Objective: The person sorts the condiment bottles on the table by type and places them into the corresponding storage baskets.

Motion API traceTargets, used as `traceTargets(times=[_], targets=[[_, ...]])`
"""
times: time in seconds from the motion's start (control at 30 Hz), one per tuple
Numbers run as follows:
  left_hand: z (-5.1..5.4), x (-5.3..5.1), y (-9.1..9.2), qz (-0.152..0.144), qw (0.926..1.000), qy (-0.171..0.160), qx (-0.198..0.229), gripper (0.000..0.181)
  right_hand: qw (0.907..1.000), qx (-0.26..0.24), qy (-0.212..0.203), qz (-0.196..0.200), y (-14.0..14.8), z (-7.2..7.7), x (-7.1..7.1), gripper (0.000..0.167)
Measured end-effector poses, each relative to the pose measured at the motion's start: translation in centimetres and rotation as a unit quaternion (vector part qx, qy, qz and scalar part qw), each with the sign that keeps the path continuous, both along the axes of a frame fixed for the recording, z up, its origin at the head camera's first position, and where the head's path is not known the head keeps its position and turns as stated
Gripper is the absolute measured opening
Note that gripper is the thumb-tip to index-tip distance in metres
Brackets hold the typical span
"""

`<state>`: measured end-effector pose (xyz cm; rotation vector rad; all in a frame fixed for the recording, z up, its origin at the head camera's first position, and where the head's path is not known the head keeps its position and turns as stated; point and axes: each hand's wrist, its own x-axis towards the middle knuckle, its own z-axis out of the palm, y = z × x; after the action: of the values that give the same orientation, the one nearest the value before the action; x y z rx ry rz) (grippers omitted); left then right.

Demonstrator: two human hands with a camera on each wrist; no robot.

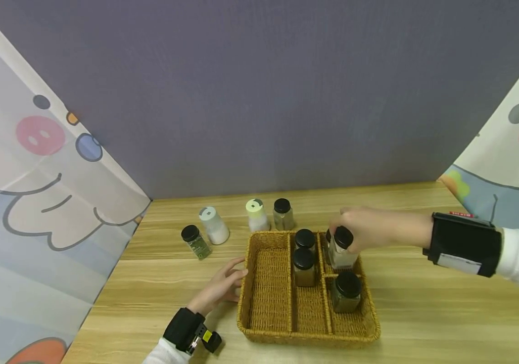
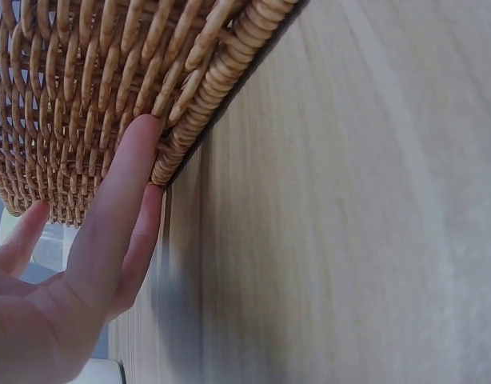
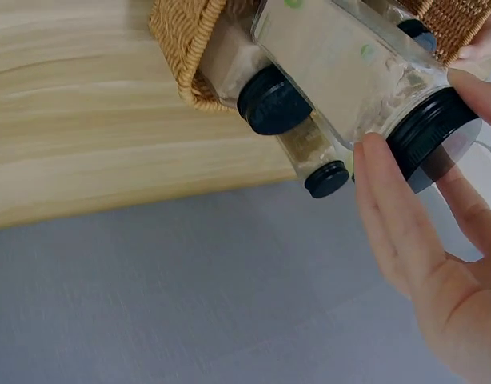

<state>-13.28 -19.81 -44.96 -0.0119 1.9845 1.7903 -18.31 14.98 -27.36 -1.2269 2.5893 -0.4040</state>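
My right hand grips a clear jar of pale powder near its black lid, over the back right compartment of a wicker basket. In the right wrist view, fingers and thumb sit around the neck and lid of this jar, beside another black-lidded jar in the basket. With fingers extended, my left hand touches the basket's left side; the left wrist view shows its fingertips against the woven wall. A dark-lidded jar stands in the front right compartment.
Two black-lidded jars stand in the basket's middle compartment. Behind and left of the basket are a green-labelled jar, a white-capped bottle, a yellowish-capped bottle and a black-lidded jar. A grey wall rises behind the wooden table.
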Motion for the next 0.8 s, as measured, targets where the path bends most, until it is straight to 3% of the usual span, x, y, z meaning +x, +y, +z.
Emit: traceTargets(times=[0.3,0.8], targets=[[-0.1,0.0,-0.1,0.0,1.0,-0.003,-0.005,0.066,0.9993,0.009,-0.026,-0.024,0.1,-1.2,0.2,0.032],[0.0,0.0,0.1,0.006,1.0,0.0,-0.001,0.066,0.9991,-0.005,-0.024,-0.034,0.2,-3.5,0.3,0.03]])
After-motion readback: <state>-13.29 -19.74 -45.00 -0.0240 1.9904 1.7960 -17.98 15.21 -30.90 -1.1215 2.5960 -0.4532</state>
